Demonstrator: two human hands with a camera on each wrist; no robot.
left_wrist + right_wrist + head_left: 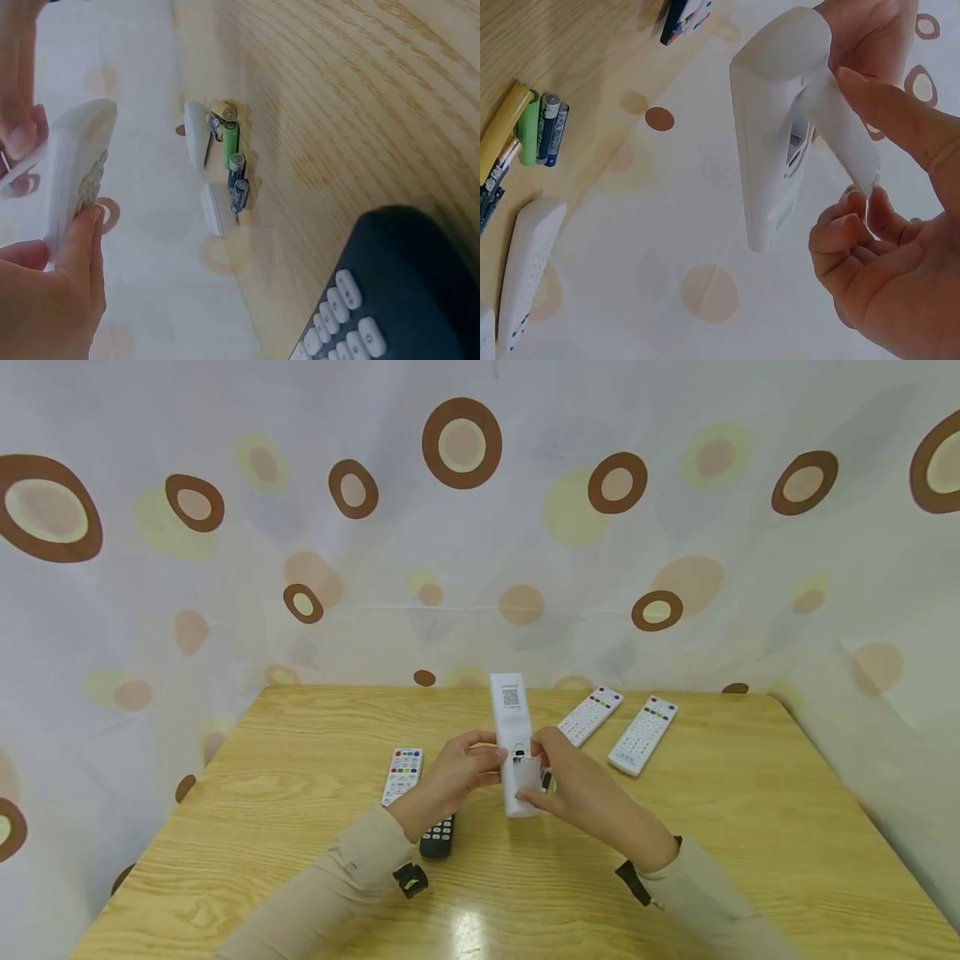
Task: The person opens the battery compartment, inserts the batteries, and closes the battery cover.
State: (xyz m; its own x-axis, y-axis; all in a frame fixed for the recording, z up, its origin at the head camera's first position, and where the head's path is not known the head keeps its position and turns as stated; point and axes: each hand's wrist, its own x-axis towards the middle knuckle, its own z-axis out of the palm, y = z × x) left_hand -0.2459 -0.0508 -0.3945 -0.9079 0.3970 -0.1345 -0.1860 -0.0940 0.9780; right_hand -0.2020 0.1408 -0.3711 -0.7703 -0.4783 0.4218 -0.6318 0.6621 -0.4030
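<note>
**White plastic remote control (512, 718) held above the yellowish wooden bench (735, 843)**

A thin white plastic cover (840, 131) is pinched between the right hand's (581, 781) curled fingers and thumb, angled out from the remote's back. The remote is gripped between the left hand's (461, 772) thumb and fingers. Beyond, cylindrical batteries (529, 129) and two white button-covered remotes (643, 735) are seen on the bench.

Long sleeves, plain pale beige on both arms. Left sleeve (322, 887): cloth creased, cuff (378, 837) ending behind the bare left hand (459, 774). Right sleeve (708, 893): same pale cloth, ending behind the bare right hand (583, 781). Black block (411, 878) at the left cuff, small yellow-green mark on it. Black strap (634, 883) beside the right wrist; dark scrap (678, 840) across from it, too small to make out.
</note>
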